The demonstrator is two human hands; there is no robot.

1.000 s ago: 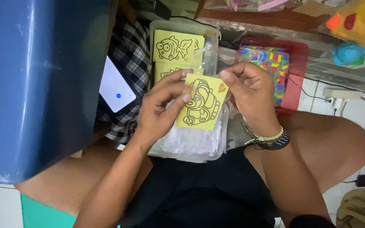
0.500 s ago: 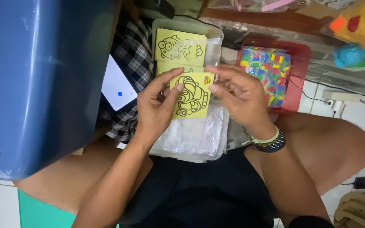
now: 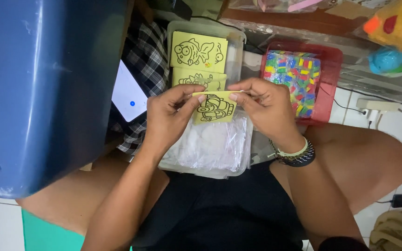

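Observation:
Both hands hold a small yellow card with a black line drawing of a vehicle. My left hand pinches its left edge and my right hand grips its top right edge. The card hangs tilted over a clear plastic box. In that box lie a yellow card with a fish drawing, a second yellow card below it, and a stack of clear plastic sleeves. A wristband and watch sit on my right wrist.
A red tray of small multicoloured packets stands to the right of the box. A big blue plastic bin fills the left side. A phone lies on checked cloth. A power strip and cables lie on the tiled floor.
The card has been lowered and tipped flatter toward the box, so it looks shorter. Both hands moved with it and stayed closed on its edges.

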